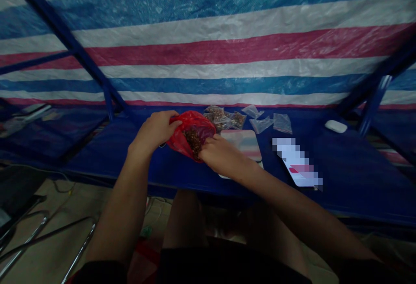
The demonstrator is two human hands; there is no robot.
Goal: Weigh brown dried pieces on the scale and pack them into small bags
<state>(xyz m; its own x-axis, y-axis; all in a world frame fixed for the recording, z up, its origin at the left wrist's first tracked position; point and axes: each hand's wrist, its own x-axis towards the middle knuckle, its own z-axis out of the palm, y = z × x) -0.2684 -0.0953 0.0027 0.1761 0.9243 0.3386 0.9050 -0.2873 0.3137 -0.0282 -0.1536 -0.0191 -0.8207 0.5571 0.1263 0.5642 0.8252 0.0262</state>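
A red plastic bag stands on the blue tabletop with its mouth spread, and small brown loose pieces show inside. My left hand is closed on the bag's left rim, thumb over the edge. At the right side of the mouth is my right hand, its fingers curled down against the brown pieces; what they grip is hidden. Partly under my right forearm lies a flat, pale scale-like device. Just behind the bag are several small clear bags filled with brown pieces.
Flat clear bags lie to the right of the filled ones. A lit phone and a white rounded case rest farther right on the blue table. Blue metal posts and a striped tarp stand behind.
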